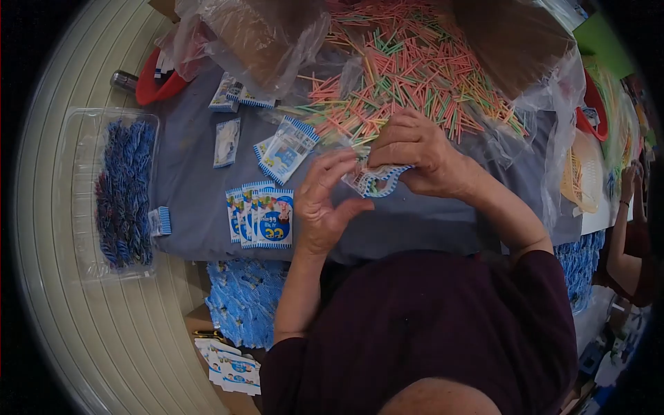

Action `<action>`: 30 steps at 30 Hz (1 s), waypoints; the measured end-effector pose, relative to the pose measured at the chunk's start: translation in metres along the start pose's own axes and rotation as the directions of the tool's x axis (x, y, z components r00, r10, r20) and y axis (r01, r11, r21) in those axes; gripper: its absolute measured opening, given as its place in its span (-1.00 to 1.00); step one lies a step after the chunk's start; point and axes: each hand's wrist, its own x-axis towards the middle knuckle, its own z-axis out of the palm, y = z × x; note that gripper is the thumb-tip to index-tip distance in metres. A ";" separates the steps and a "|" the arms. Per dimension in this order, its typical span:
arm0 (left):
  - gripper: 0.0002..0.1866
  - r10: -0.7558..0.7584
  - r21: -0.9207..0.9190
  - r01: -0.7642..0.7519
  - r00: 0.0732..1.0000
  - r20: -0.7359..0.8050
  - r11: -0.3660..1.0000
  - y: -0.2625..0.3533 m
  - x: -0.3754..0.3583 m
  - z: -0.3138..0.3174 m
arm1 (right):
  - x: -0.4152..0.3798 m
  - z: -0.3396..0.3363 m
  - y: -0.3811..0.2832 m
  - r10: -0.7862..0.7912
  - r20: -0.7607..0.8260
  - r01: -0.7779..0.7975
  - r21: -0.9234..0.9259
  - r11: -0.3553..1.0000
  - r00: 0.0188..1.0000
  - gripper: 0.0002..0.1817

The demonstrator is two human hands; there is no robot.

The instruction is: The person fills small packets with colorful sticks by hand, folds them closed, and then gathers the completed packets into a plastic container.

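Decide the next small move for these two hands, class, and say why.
Probably spread the packet's mouth wider. Both the left hand and right hand pinch one small blue-edged packet, and the heap of coloured sticks lies just beyond; I cannot tell whether any are inside.

Glossy printed paper packet, clear crinkled plastic bag, matt grey cloth

A small blue-and-white striped packet, crumpled and slightly open, is held above the grey cloth-covered table.

Blue packets on the counter, near left: yellow "32" at the bottom, white lettering above it too small to read.
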 end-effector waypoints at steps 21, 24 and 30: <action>-0.61 0.157 0.269 -0.148 0.988 -0.011 0.952 -0.002 -0.020 -0.008 | 0.000 0.002 -0.034 -0.297 -0.157 0.279 -0.128 0.952 0.942 -0.51; -0.65 0.110 0.276 -0.102 0.994 -0.014 0.956 0.005 -0.020 -0.007 | 0.000 0.008 -0.032 -0.248 0.069 0.257 -0.270 0.928 0.966 -0.59; -0.75 -0.006 0.339 0.038 0.995 -0.096 0.940 0.029 -0.042 -0.022 | -0.003 0.015 -0.030 -0.152 0.022 0.154 -0.089 0.984 0.988 -0.74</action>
